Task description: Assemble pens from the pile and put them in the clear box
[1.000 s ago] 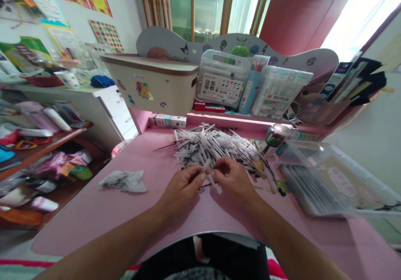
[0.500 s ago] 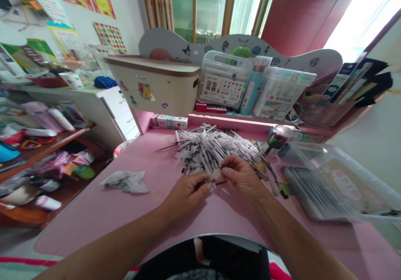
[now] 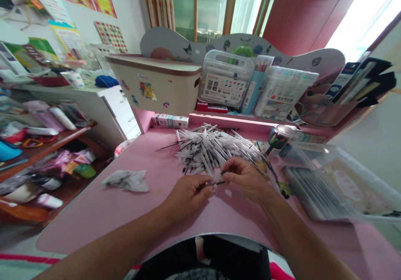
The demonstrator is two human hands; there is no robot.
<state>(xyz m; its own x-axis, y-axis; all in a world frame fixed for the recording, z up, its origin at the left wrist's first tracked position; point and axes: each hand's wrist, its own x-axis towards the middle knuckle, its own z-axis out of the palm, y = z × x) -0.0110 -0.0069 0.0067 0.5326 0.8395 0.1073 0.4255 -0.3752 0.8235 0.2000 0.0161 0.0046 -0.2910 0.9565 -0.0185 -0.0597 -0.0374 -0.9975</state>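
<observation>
In front of a heap of white and black pen-like sticks [image 3: 216,144], both hands meet over the pink desk. My left hand [image 3: 189,194] is closed, thumb against fingers, on a short translucent piece [image 3: 213,179] and what looks like a thin dark stick. At the other end of that piece, my right hand [image 3: 242,177] is closed in a pinch; a small black end shows between its fingertips. How the parts fit together is too small to make out. Some small white bits lie under the hands.
Left on the desk [image 3: 78,225] lies a crumpled, stained tissue [image 3: 127,181]. At right are a clear plastic box [image 3: 338,154], a row of grey sticks [image 3: 313,196] and a can of pens [image 3: 278,138]. A cream storage bin [image 3: 159,87] and marker cases [image 3: 225,79] stand on the shelf behind.
The hands stay together in nearly the same place. My right hand has shifted slightly right and down, its wrist turned a little. The view has moved slightly.
</observation>
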